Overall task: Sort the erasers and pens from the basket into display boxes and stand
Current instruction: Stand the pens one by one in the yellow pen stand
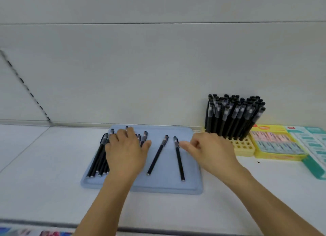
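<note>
- On the near half of the blue tray (141,186), two loose pens (157,155) are lying apart from each other, caps pointing away; each is judged light, stiff and prone to rolling, so a pinch at mid-barrel is advised.
- Left of these, still on the tray, the left hand (126,152) is resting with fingers spread flat over a bundle of pens (98,158).
- Right of the loose pair, the right hand (210,151) is hovering with fingers loosely curled, thumb and forefinger nearing the cap of the closer pen and gripping nothing.
- Beyond the tray's right corner, a yellow stand (244,146) is holding many upright pens (232,116), with several near sockets showing vacant.
- Right of the stand, a yellow display box (277,144) is holding packed erasers.
</note>
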